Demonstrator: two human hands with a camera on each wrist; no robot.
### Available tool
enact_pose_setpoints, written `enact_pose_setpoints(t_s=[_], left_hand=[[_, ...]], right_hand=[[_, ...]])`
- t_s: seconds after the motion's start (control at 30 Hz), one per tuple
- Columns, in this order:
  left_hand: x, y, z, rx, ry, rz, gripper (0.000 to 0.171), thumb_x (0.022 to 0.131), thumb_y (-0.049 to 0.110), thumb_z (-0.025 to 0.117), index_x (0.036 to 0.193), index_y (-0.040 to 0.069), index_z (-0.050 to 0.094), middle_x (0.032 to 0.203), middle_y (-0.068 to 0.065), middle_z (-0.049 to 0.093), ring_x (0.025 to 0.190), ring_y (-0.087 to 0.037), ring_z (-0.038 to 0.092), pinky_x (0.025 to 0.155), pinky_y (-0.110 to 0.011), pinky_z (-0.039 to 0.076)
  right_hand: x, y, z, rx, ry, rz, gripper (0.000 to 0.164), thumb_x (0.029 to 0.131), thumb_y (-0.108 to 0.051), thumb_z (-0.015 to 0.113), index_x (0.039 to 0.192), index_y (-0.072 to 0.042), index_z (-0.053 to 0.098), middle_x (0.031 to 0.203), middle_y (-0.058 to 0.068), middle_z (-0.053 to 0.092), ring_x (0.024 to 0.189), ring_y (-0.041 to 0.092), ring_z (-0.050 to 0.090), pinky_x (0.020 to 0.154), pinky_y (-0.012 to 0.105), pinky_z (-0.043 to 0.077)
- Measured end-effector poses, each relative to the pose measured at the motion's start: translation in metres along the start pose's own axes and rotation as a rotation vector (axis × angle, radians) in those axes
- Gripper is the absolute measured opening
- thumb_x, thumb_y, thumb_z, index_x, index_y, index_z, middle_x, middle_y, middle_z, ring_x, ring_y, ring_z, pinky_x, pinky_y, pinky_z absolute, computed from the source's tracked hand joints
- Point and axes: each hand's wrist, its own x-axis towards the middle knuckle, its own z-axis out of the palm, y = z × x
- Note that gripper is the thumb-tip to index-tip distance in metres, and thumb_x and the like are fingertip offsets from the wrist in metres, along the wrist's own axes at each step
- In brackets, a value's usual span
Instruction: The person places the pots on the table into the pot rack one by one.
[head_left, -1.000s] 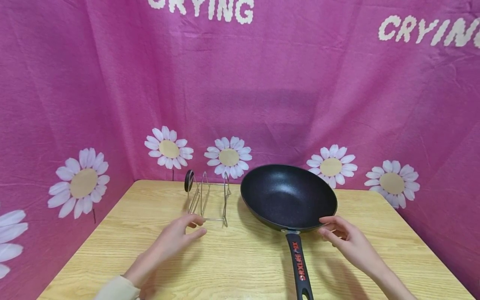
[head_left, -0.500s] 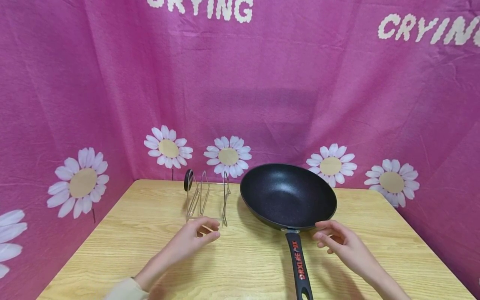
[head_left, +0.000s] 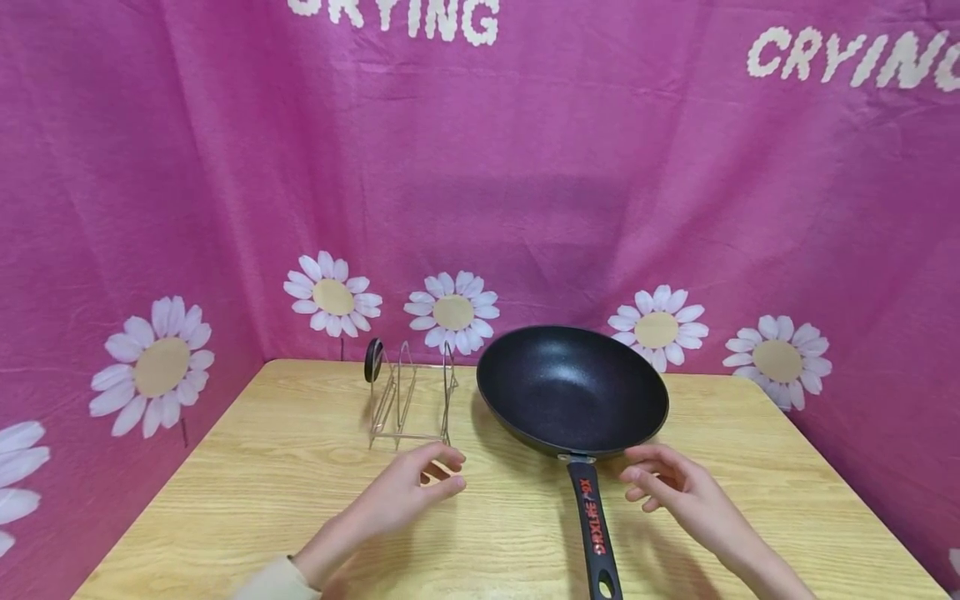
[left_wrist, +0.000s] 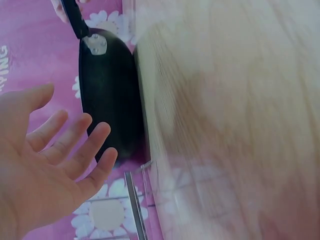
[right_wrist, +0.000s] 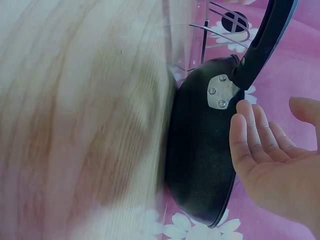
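Magenta daisy-print cloth (head_left: 525,167) behind and at both sides; wood-grain table (head_left: 510,521) before it; black pan (head_left: 573,387) on table, right of centre, handle toward the person; wire rack (head_left: 400,396) standing left of pan, apart; left hand (head_left: 408,493) wide, thumb and fingers parted, near rack's front; right hand (head_left: 681,493) likewise, just beside pan rim, contact unclear; black disc (head_left: 372,360) at rack's left end

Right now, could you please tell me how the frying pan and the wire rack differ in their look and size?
The frying pan is black with a solid bowl, while the wire rack is silvery and open, made of thin bars.
The frying pan looks wider than the wire rack.
The frying pan has a long handle with red lettering; the wire rack shows none.
Both rest on the wooden table.
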Motion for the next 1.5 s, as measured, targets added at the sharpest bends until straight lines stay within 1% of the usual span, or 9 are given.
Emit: enact_pose_setpoints(t_s=[0.17,0.23,0.43,0.67,0.93,1.13,1.27,1.37,1.5], left_hand=[[0.001,0.007,0.009,0.004,-0.027,0.009,0.030,0.095,0.031,0.066,0.120,0.014,0.065,0.117,-0.009,0.068,0.101,-0.018,0.067,0.090,-0.039,0.049],[0.001,0.010,0.013,0.007,-0.035,0.015,0.030,0.095,0.032,0.066,0.120,0.015,0.065,0.116,-0.008,0.068,0.100,-0.016,0.066,0.090,-0.039,0.049],[0.002,0.019,0.025,0.002,-0.063,0.026,0.032,0.095,0.034,0.067,0.121,0.016,0.065,0.116,-0.005,0.068,0.100,-0.012,0.066,0.091,-0.036,0.049],[0.004,0.030,0.038,-0.008,-0.110,0.050,0.030,0.094,0.037,0.067,0.120,0.020,0.066,0.115,-0.004,0.069,0.098,-0.008,0.065,0.090,-0.032,0.050],[0.012,0.042,0.053,-0.041,-0.167,0.059,0.032,0.095,0.038,0.066,0.122,0.021,0.064,0.117,-0.003,0.069,0.098,-0.005,0.065,0.090,-0.029,0.051],[0.016,0.051,0.063,-0.100,-0.213,0.075,0.034,0.095,0.034,0.067,0.124,0.018,0.064,0.116,-0.006,0.069,0.096,-0.005,0.065,0.083,-0.022,0.051],[0.018,0.054,0.069,-0.112,-0.229,0.092,0.034,0.095,0.034,0.067,0.124,0.017,0.063,0.115,-0.005,0.069,0.094,-0.005,0.064,0.082,-0.021,0.051],[0.019,0.054,0.073,-0.139,-0.235,0.092,0.034,0.095,0.032,0.067,0.124,0.015,0.063,0.113,-0.004,0.069,0.091,-0.004,0.063,0.080,-0.020,0.051],[0.019,0.055,0.081,-0.224,-0.257,0.064,0.037,0.094,0.028,0.068,0.127,0.012,0.061,0.110,-0.004,0.070,0.085,-0.003,0.064,0.077,-0.020,0.052]], right_hand=[[-0.002,0.000,0.002,-0.004,-0.009,0.025,0.038,0.101,-0.020,0.058,0.129,0.004,0.053,0.107,0.008,0.070,0.087,0.013,0.070,0.073,0.029,0.057],[-0.003,0.000,0.003,-0.014,-0.010,0.018,0.038,0.101,-0.020,0.058,0.129,0.005,0.053,0.107,0.010,0.070,0.087,0.012,0.070,0.073,0.029,0.058],[-0.005,-0.002,0.006,-0.007,-0.044,-0.004,0.040,0.102,-0.019,0.056,0.130,0.008,0.050,0.103,0.003,0.070,0.085,0.013,0.071,0.071,0.030,0.058],[-0.007,-0.003,0.013,0.032,-0.078,0.021,0.040,0.101,-0.020,0.057,0.131,0.007,0.050,0.107,0.019,0.068,0.082,0.022,0.072,0.072,0.031,0.058],[-0.009,-0.001,0.014,0.028,-0.083,0.006,0.040,0.102,-0.018,0.056,0.129,0.010,0.050,0.106,0.020,0.069,0.080,0.020,0.072,0.068,0.030,0.058],[-0.007,-0.003,0.016,0.049,-0.102,-0.026,0.039,0.102,-0.016,0.055,0.130,0.010,0.049,0.106,0.018,0.068,0.078,0.016,0.070,0.066,0.030,0.056],[-0.006,-0.003,0.019,0.060,-0.080,-0.006,0.037,0.101,-0.017,0.057,0.129,0.008,0.051,0.103,0.013,0.068,0.077,0.016,0.070,0.066,0.029,0.056],[-0.005,-0.004,0.021,0.073,-0.065,0.016,0.038,0.101,-0.018,0.058,0.128,0.007,0.051,0.104,0.017,0.068,0.076,0.016,0.070,0.065,0.029,0.056],[-0.006,-0.002,0.024,0.089,-0.073,0.034,0.041,0.101,-0.017,0.058,0.131,0.008,0.047,0.105,0.020,0.066,0.074,0.017,0.069,0.065,0.030,0.056]])
